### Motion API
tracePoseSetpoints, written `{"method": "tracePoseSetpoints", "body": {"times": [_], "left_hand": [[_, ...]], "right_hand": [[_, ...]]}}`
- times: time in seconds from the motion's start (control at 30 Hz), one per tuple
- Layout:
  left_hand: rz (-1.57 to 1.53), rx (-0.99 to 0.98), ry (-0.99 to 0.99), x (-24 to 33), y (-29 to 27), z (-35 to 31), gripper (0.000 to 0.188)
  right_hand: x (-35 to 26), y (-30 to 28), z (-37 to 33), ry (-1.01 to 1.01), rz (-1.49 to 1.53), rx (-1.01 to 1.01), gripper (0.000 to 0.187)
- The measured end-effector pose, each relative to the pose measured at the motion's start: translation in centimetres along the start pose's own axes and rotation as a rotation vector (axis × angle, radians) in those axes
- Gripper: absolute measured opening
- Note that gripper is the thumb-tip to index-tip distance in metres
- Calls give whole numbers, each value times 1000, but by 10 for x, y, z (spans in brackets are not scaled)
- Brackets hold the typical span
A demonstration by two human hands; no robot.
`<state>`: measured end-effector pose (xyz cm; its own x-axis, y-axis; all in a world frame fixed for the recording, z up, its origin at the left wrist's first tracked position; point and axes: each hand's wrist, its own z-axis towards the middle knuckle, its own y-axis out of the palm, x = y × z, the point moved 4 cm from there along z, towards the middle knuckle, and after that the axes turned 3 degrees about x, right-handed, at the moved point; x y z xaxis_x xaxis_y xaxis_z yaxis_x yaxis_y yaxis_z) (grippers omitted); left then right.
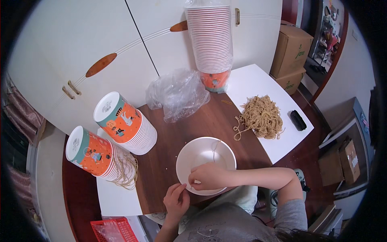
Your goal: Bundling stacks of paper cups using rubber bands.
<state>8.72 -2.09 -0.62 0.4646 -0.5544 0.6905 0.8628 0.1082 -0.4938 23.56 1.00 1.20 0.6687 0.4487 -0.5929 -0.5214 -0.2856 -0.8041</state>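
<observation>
A white paper bucket [226,155] stands mouth-up on the brown tabletop in front of me. From its far rim a thin cord [215,149] hangs down inside. My right hand [207,176] reaches over the bucket's near side, thumb and fingers curled together in a pinch. At the near left rim, my left hand [176,200] has its thumb and forefinger pressed together, close to the right fingertips. Whatever lies between the fingers of either hand is too small or hidden to make out.
A heap of tan cords [264,117] and a black object [298,120] lie on the white right end. Two stacks of orange-and-green buckets [125,123] lean at left, with cords [128,171] draped over one. Behind are crumpled plastic [177,94] and a tall bagged stack [211,40].
</observation>
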Motion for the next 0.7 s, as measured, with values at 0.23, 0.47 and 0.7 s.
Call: {"method": "tracePoseSetpoints", "body": {"times": [0.23,0.47,0.7], "left_hand": [[19,27,76,1,0,2,21],[21,26,49,3,-2,1,19],[-115,49,-109,-9,6,-12,25]], "right_hand": [[0,-2,1,-8,77,-24,19],[3,3,3,44,80,-56,21],[4,2,8,64,105,-127,22]]}}
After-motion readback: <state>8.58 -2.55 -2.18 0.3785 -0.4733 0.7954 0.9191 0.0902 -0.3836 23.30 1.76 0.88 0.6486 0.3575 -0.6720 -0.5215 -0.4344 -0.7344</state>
